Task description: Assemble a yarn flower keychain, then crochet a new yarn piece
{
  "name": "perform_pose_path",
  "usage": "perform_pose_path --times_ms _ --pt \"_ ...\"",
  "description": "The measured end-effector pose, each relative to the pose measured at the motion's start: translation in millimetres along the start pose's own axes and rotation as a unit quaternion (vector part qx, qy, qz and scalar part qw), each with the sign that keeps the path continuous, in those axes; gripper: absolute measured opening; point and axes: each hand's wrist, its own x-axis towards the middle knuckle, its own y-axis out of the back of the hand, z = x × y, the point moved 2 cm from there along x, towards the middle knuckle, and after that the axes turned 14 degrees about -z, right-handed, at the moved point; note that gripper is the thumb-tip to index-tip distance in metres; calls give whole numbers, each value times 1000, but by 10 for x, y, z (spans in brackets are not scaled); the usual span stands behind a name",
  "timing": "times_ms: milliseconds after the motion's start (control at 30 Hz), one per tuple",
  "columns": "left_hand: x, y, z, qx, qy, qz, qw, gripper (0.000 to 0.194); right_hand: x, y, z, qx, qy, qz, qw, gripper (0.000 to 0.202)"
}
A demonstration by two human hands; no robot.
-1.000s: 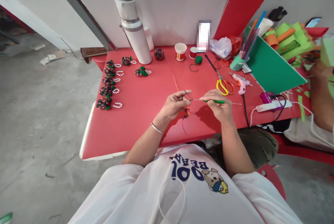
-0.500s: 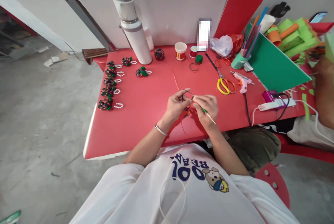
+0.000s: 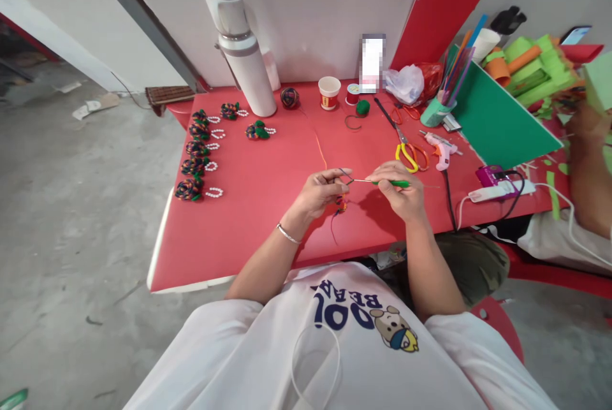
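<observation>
My right hand [image 3: 405, 196] is closed around the green handle of a crochet hook [image 3: 396, 183], whose thin metal shaft points left. At its tip, dark yarn runs across to my left hand [image 3: 315, 194]. The left fingers pinch a small multicoloured crochet piece [image 3: 341, 203], which hangs partly hidden below them with a loose tail. An orange stretch of yarn [image 3: 321, 152] leads from that hand back toward a multicoloured yarn ball [image 3: 289, 98]. Both hands are just above the red table [image 3: 268, 219].
Several crocheted pieces [image 3: 190, 188] with white bead loops lie at left. Behind stand a white flask [image 3: 253, 75], a paper cup [image 3: 329, 94] and a phone [image 3: 371, 62]. Scissors [image 3: 406, 153], a glue gun [image 3: 444, 153] and a power strip [image 3: 500, 190] sit at right, near another person's arm [image 3: 590, 168].
My right hand has moved right, away from the left, and the hook has swung to nearly level, its shaft now showing between the hands. The left hand still pinches the crochet piece.
</observation>
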Motion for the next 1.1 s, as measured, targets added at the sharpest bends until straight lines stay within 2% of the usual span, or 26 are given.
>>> perform_pose_path --times_ms 67,133,233,300,400,467,533,733,833,967,1100 --pt "5 -2 -9 4 8 -4 1000 42 2 53 36 45 -9 9 999 21" --pt "12 -3 -20 8 12 -6 1000 41 3 12 95 115 -14 24 993 24" --pt "26 -7 -46 6 8 -9 1000 43 -22 -205 197 220 -44 74 972 35" --pt "36 -15 -72 5 -5 -7 1000 47 -62 -400 230 239 -75 113 961 40" --pt "48 -29 -113 12 -22 -4 1000 55 -116 -625 177 154 -72 123 978 32" --pt "50 -37 -127 11 -18 -4 1000 58 -127 -674 118 89 -53 122 987 26" --pt "47 -41 -121 3 -9 -3 1000 61 -122 -649 82 66 -44 130 988 24" --pt "36 -45 -39 -6 -25 22 999 58 -94 -532 70 106 -36 127 986 23" --pt "44 -44 -32 -7 -35 30 999 57 -101 -532 32 69 -27 115 991 22" --pt "66 -45 -52 -3 -65 53 996 57 -127 -577 -51 -70 1 86 994 18" --pt "73 -33 -73 -33 -67 48 996 59 -178 -669 -88 -223 47 121 966 15"
